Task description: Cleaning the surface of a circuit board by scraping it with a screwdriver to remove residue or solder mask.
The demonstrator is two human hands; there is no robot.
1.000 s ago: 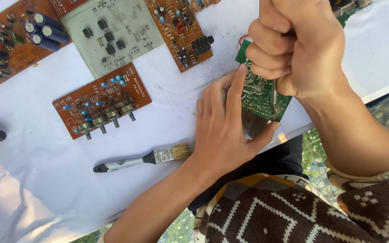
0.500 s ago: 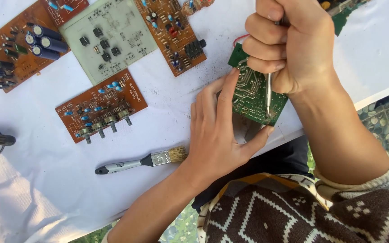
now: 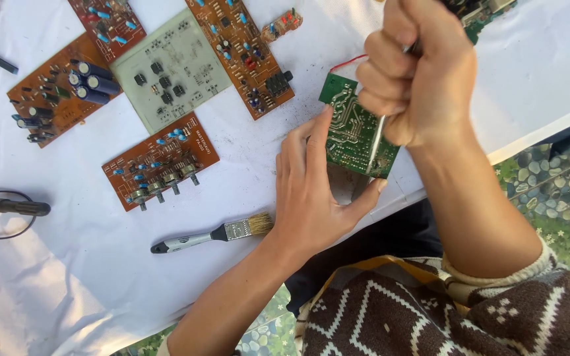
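Green circuit board [image 3: 351, 128] lies solder side up at the near edge of the table [image 3: 87, 277], tilted so its long axis runs from about 11 o'clock to 5 o'clock. A red wire [image 3: 346, 63] leaves its far corner.

Left hand [image 3: 311, 191] lies flat and spread on the white cover at the board's 8 o'clock. Fingers [image 3: 316, 142] unclenched, grasping nothing; the fingertips press the board's left edge and the thumb hooks toward its near corner, bracing it.

Right hand [image 3: 417, 79] sits directly over the board's right half, at its 2 o'clock, clenched in a fist round a slim metal tool [image 3: 376, 138]. The shaft drops from the fist toward 6 o'clock, roughly along the board's long axis, tip close to the near right corner. Contact there cannot be told. Handle hidden in the fist, so the tool's kind is uncertain.

Right hand is the nearer to the working spot; left only steadies.

Around: small paintbrush [image 3: 212, 235] at the left hand's 9 o'clock, well apart from the board. Brown circuit board with knobs [image 3: 159, 161] beyond it at 10 o'clock. Pale grey-green board [image 3: 169, 69] and long brown board [image 3: 239, 53] at 11 to 12 o'clock. Black-handled tool with cord [image 3: 14, 207] far out at 9 o'clock.
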